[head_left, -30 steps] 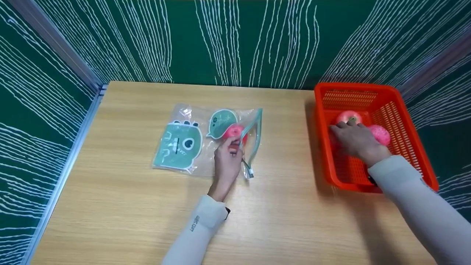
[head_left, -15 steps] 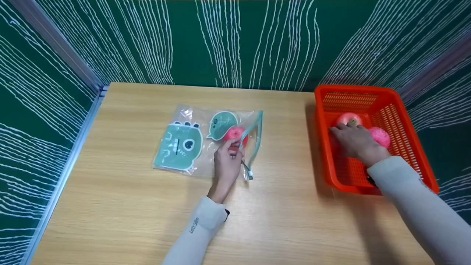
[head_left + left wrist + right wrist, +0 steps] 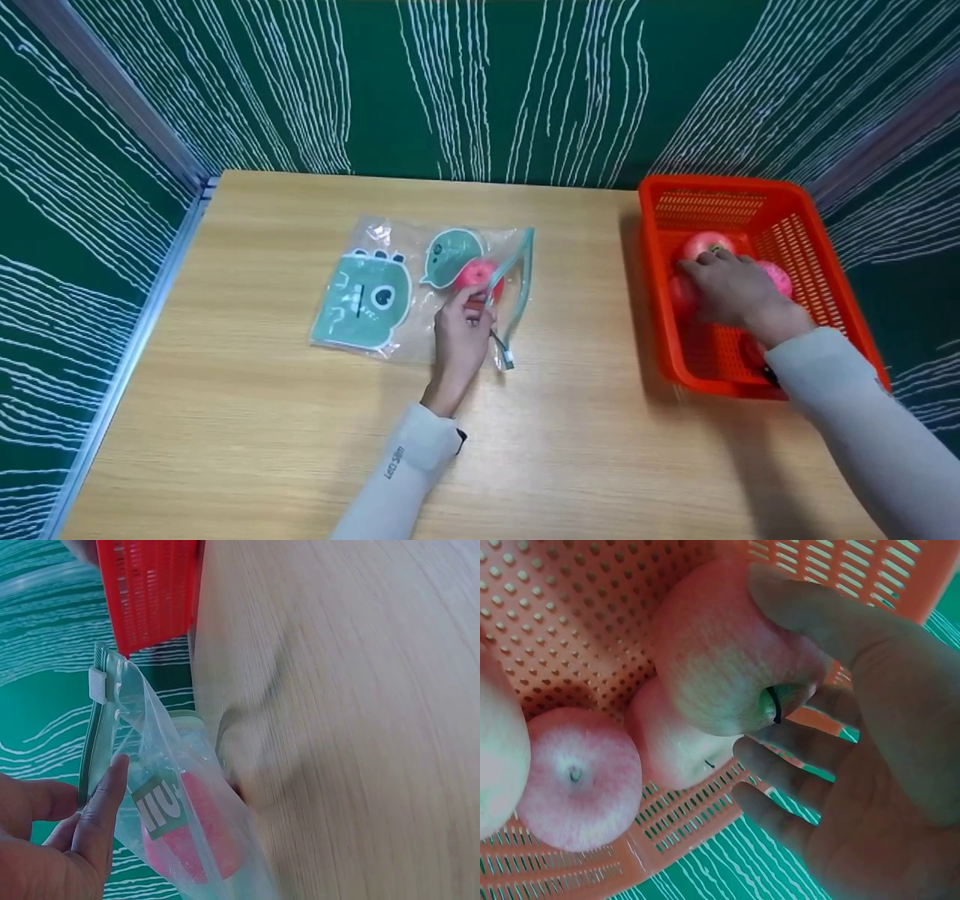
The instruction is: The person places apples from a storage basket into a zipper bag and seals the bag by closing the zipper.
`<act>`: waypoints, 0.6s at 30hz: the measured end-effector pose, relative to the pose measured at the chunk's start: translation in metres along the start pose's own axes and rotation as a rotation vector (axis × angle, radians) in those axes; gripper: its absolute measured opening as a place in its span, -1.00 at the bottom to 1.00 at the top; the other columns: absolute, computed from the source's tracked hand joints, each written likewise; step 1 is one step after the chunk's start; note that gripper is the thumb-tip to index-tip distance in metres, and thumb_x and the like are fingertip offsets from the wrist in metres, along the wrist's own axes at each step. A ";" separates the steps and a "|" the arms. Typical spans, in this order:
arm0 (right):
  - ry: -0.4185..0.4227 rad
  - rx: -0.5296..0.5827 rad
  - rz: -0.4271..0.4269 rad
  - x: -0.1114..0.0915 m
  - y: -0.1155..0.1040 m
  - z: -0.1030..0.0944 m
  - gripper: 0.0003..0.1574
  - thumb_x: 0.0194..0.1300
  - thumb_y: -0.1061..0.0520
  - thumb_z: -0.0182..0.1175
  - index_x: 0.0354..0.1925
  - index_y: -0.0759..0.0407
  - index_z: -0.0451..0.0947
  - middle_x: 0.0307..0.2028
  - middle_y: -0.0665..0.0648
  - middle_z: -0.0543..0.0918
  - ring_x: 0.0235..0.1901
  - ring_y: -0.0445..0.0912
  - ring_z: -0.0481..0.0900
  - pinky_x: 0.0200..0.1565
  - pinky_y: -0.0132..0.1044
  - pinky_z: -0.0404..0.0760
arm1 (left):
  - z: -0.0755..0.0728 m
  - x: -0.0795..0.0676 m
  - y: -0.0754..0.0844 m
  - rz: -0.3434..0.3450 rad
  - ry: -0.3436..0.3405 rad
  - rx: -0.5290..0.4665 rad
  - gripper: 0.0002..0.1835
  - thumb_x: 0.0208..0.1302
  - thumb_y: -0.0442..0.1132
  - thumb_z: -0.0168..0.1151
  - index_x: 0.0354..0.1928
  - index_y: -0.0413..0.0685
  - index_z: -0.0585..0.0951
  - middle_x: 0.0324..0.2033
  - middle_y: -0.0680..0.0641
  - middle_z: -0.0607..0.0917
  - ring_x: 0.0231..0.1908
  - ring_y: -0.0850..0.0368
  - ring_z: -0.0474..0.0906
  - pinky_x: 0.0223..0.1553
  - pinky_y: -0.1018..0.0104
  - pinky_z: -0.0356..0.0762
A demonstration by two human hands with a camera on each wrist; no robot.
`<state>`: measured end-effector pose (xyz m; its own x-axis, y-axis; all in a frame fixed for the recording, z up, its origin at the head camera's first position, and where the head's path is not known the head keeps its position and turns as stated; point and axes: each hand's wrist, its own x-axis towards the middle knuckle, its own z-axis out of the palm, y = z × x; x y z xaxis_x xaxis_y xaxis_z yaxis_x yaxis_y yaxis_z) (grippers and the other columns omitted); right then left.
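Observation:
A clear zip bag with green cartoon prints lies on the table, its mouth facing right and parted. Inside it rests a red apple, partly behind a print. My left hand pinches the bag's green zip edge between thumb and fingers; the white slider shows in the left wrist view. My right hand reaches into the red basket. In the right wrist view its thumb and fingers hold a red-yellow apple by its side, stem toward the palm. The far fingertips are partly hidden behind that apple.
Several other apples sit in the basket, among them a pink one and one under the held apple. The basket stands at the table's right side. Green walls with white lines enclose the table behind and at the sides.
My right hand has shifted slightly right and toward me inside the basket, baring more red at its left and another red patch near the wrist. The left hand and bag stay nearly still.

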<state>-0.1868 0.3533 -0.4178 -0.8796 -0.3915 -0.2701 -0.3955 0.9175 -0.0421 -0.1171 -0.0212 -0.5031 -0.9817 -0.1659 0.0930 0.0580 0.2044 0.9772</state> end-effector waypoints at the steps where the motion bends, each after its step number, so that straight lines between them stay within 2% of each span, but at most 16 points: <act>1: 0.013 -0.004 -0.002 -0.002 -0.001 -0.001 0.27 -0.12 0.20 0.72 0.52 0.15 0.34 0.38 0.47 0.48 0.30 0.50 0.42 0.30 0.58 0.34 | 0.000 0.000 0.000 -0.002 0.004 0.001 -0.65 0.32 -0.60 0.28 0.13 -0.32 0.66 -0.13 -0.24 0.74 -0.26 0.00 0.74 -0.27 0.34 0.79; 11: 0.105 -0.039 -0.020 -0.015 -0.003 -0.008 0.28 -0.18 0.20 0.74 0.51 0.17 0.38 0.35 0.45 0.50 0.26 0.45 0.41 0.32 0.55 0.37 | -0.001 0.000 -0.001 -0.037 -0.007 -0.023 -0.65 0.35 -0.59 0.24 0.15 -0.34 0.65 -0.10 -0.35 0.72 -0.22 -0.10 0.75 -0.27 0.34 0.79; 18: 0.153 -0.040 -0.009 -0.024 -0.005 -0.016 0.35 -0.23 0.18 0.76 0.52 0.21 0.37 0.36 0.46 0.50 0.29 0.49 0.37 0.28 0.57 0.39 | 0.000 0.000 0.000 -0.030 -0.001 -0.019 -0.66 0.34 -0.60 0.24 0.13 -0.33 0.66 -0.12 -0.30 0.72 -0.24 -0.06 0.75 -0.28 0.34 0.79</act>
<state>-0.1678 0.3575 -0.3961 -0.9046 -0.4089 -0.1204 -0.4113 0.9115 -0.0047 -0.1168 -0.0210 -0.5030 -0.9833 -0.1707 0.0635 0.0320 0.1814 0.9829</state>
